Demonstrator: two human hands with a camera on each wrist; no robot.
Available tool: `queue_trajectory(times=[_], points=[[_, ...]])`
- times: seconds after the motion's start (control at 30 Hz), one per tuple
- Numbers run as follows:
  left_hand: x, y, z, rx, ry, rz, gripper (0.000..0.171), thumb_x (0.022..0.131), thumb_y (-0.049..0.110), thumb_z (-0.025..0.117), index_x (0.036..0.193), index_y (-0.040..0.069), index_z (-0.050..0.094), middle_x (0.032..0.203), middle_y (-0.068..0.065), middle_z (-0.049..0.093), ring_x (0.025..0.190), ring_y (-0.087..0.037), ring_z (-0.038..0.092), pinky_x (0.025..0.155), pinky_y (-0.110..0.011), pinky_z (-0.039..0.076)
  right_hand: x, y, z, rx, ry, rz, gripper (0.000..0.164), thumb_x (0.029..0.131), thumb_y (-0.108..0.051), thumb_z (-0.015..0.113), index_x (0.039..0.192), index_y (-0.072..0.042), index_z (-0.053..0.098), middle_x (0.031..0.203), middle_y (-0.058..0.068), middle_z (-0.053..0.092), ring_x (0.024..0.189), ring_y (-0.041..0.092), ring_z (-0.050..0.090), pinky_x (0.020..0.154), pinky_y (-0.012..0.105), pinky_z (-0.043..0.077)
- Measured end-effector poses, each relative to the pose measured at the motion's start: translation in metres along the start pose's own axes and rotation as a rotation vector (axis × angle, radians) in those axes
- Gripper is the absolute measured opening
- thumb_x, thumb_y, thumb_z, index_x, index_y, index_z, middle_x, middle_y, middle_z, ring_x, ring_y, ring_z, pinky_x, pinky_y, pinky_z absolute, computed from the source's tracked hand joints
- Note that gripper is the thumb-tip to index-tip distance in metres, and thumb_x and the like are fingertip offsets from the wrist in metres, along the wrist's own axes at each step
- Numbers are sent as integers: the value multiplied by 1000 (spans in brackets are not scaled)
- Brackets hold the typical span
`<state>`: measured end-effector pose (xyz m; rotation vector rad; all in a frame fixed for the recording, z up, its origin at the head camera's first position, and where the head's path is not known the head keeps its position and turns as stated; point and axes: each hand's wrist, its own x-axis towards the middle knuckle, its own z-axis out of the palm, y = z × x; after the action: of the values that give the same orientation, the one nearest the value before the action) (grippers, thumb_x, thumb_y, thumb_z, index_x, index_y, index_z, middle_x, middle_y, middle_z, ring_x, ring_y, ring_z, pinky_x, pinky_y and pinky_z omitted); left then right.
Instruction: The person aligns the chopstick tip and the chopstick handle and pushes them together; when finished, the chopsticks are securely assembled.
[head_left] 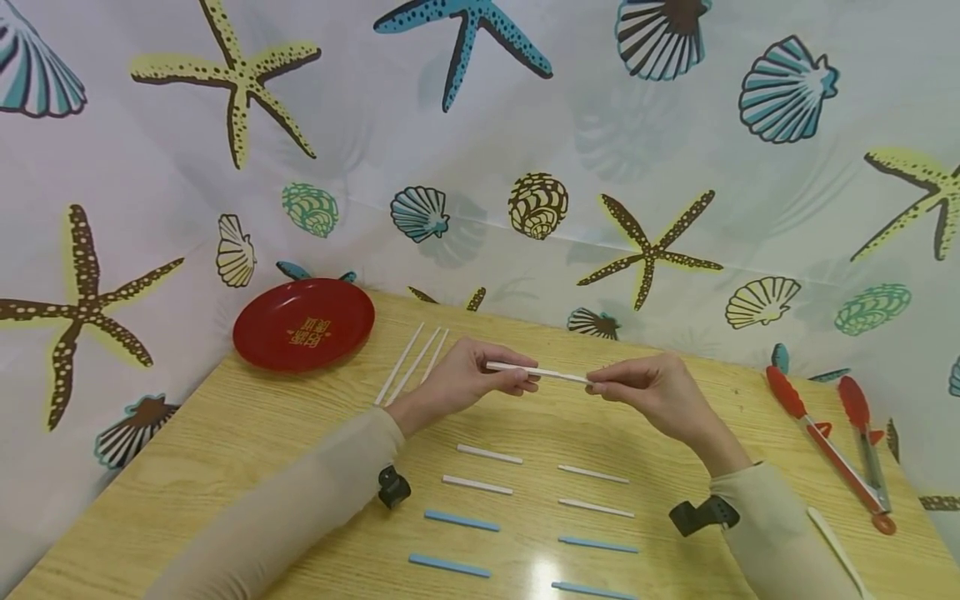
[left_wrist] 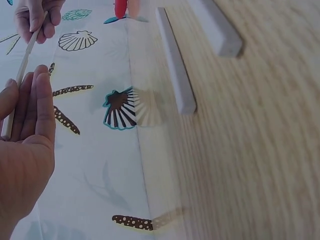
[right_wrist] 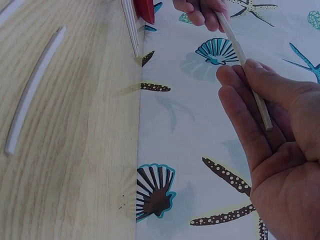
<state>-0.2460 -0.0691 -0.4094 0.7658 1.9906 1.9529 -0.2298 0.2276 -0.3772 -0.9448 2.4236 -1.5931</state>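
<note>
Over the middle of the table, both hands hold a slim white chopstick (head_left: 558,375) nearly level. My left hand (head_left: 461,379) pinches its thicker end between thumb and fingers. At the thin end, my right hand (head_left: 663,396) pinches it with thumb and fingertips. In the right wrist view the chopstick's tip (right_wrist: 268,125) sticks out past the thumb. Below the hands lie short chopstick halves: thicker white pieces (head_left: 489,454) and blue pieces (head_left: 461,520) on the left, thinner white pieces (head_left: 592,474) and blue pieces (head_left: 597,545) on the right.
Three long white chopsticks (head_left: 401,364) lie behind the left hand, partly covered by it. A red plate (head_left: 258,333) stands at the back left. Red-tipped tongs (head_left: 843,467) lie spread at the right, near a white strip-like utensil (head_left: 834,546). A patterned cloth (head_left: 495,142) hangs behind the table.
</note>
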Motion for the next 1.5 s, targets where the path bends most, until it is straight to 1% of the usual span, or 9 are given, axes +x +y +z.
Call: queue_trajectory(times=[0.13,0.27,0.4,0.5,0.63,0.87,1.17,1.33,1.5], points=[[-1,-2,1,-2,18,1,24,97,2,61,119,-6,68,101,-19,72,98,-40,67,86,-50,54,0,2,1,3,7,3,19,92,1,68,110,0,74,100,12,73,93,21,71,80,33,57],[0,-2,1,-4,4,-6,24,97,4,62,119,-4,69,102,-16,72,97,-34,69,87,-49,54,1,2,0,-14,13,0,19,92,0,69,110,-2,75,101,9,74,94,27,71,80,34,57],[-1,0,0,-9,-19,7,25,96,3,62,119,-6,68,103,-16,72,96,-29,70,88,-49,54,1,-1,-1,-18,16,1,19,91,-1,69,109,-3,76,101,7,74,94,29,71,80,34,57],[-2,0,1,-1,-30,11,25,96,4,63,119,-6,68,102,-15,73,96,-30,70,86,-46,55,1,-2,0,-26,12,-3,19,91,-1,70,109,-4,76,100,7,74,93,26,71,80,34,57],[-2,-1,2,-3,-38,8,25,96,6,64,119,-3,69,101,-14,73,97,-34,69,87,-48,54,2,-3,2,-38,16,-17,19,91,1,69,109,-2,76,100,9,74,92,25,71,79,33,57],[-2,0,2,-14,-13,31,26,97,8,63,120,-1,70,100,-14,73,96,-34,69,85,-42,56,3,-4,5,-7,109,31,18,88,-5,75,106,-4,76,102,9,73,90,22,72,78,33,58],[-3,2,1,-32,5,19,26,97,8,62,119,-5,69,100,-15,73,95,-31,71,86,-48,54,1,-5,9,85,154,72,21,85,-1,77,105,2,74,101,15,73,87,25,72,76,36,58],[-4,4,2,-44,1,-1,25,97,7,63,118,-5,69,100,-16,73,95,-31,70,87,-48,54,0,-9,12,61,190,92,19,84,1,77,103,3,74,98,14,73,86,24,72,75,33,58],[-5,6,4,-40,-5,-7,25,97,8,63,118,-3,70,101,-15,73,99,-38,68,87,-46,54,-1,-28,15,29,207,105,17,84,3,76,101,7,72,95,15,73,85,29,72,75,31,58]])
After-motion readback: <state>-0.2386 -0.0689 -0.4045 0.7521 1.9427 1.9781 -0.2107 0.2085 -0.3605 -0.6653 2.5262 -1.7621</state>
